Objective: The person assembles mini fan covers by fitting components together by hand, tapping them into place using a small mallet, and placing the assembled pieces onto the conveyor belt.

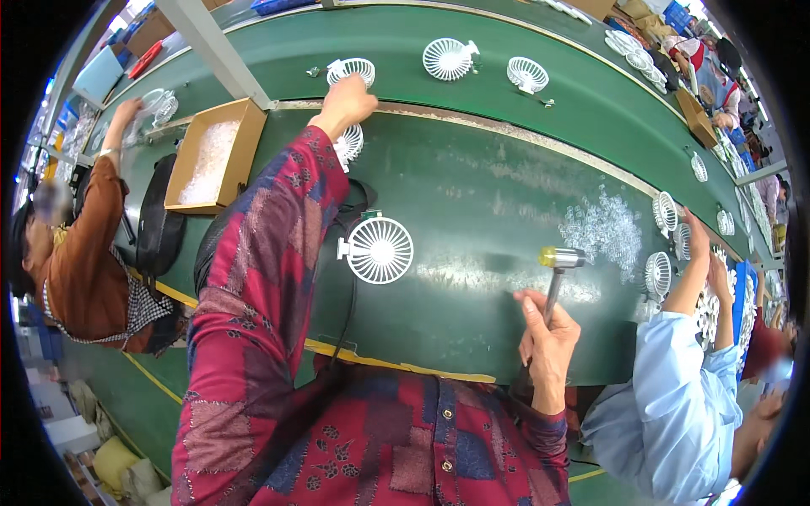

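White plastic fan grilles dot the green work surface [472,194]. The left hand [344,99] stretches to the upper middle of the frame and closes on one fan grille [353,69] at the near edge of the conveyor belt [523,42], while a second grille [348,143] lies just below the wrist. The right hand [547,333], low and right of centre, is wrapped around the handle of a small mallet [560,260], whose yellow-tipped head stands raised above the surface. A finished fan head [379,249] lies flat at the centre, apart from both hands. The step in hand looks like fetching a grille; the next move probably calls for seating it squarely before any tapping.
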Available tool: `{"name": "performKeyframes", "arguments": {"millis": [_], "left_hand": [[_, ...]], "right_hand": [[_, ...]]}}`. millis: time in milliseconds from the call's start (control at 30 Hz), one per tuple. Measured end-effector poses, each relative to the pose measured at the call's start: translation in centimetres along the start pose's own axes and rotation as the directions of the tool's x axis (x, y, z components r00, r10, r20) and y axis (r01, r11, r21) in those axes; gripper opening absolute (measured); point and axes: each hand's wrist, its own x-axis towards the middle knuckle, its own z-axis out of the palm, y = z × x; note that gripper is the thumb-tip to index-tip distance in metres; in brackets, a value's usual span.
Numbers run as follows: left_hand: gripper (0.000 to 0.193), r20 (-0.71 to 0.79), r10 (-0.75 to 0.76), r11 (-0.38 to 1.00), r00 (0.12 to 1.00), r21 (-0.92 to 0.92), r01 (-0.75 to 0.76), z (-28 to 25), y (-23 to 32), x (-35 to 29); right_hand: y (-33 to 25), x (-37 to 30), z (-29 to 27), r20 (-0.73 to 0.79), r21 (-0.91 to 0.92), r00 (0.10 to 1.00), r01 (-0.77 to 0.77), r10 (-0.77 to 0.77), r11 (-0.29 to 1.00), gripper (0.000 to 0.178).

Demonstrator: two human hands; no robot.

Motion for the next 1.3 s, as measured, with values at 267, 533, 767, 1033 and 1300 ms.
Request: {"name": "performKeyframes", "arguments": {"millis": [267, 533, 767, 1033, 1300], "left_hand": [[0.028, -0.219, 0.069, 0.984, 0.973, -0.149, -0.103, -2.8, 3.7, -5.4], [0.019, -0.127, 0.378, 0.755, 0.917, -0.531, -0.385, -4.7, 14.5, -21.9], [0.024, 0.305, 0.573, 0.515, 0.761, -0.856, -0.045, -4.8, 17.0, -26.9], [0.035, 0.442, 0.268, 0.139, 0.856, -0.897, 0.420, -3.1, 12.7, -26.5], [0.038, 0.738, 0.430, 0.082, 0.520, -0.605, 0.792, -1.9, 13.1, -27.9]], "right_hand": [[-0.3, 0.5, 1.3, 0.126, 0.002, 0.990, -0.057, 0.056, 0.998, 0.024], [-2.0, 0.4, 2.9, 0.123, 0.106, 0.989, 0.063, -0.076, 0.992, 0.029], [-1.6, -0.1, 1.1, 0.173, 0.024, 0.981, 0.087, -0.090, 0.996, 0.028], [-1.2, 1.2, -1.8, 0.197, 0.197, 0.980, -0.029, -0.011, 0.980, 0.035], [-1.8, 3.4, -1.1, 0.316, 0.152, 0.949, -0.068, 0.017, 0.986, 0.037]]}}
